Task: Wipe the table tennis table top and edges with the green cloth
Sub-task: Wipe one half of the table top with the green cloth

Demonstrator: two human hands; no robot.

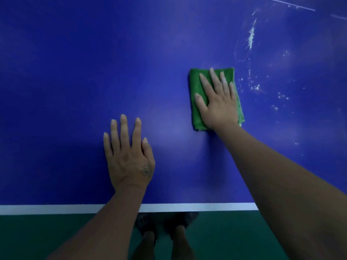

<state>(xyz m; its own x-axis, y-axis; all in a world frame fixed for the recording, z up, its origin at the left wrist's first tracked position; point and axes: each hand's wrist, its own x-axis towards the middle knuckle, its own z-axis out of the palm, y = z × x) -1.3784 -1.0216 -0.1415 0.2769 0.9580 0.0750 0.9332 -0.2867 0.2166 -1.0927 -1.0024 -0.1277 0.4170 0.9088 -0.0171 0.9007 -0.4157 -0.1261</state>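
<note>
On blue counter (56, 81), right hand (217, 104) presses green cloth (196, 81) flat, fingers straight; left hand (128, 158) flat, empty. Mid top-wipe, edges not yet; nxt: sweep right thru white smears (251, 37).

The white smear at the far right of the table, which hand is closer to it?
Right. The right hand lies flat on the green cloth, left of and short of the smear. The left hand rests on the bare table, farther left, near the edge.

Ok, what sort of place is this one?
Most likely an indoor table tennis hall or games room: a blue table top with a white edge line, over a dark green sports-style floor. The right hand presses a green cloth flat on the table top.
</note>
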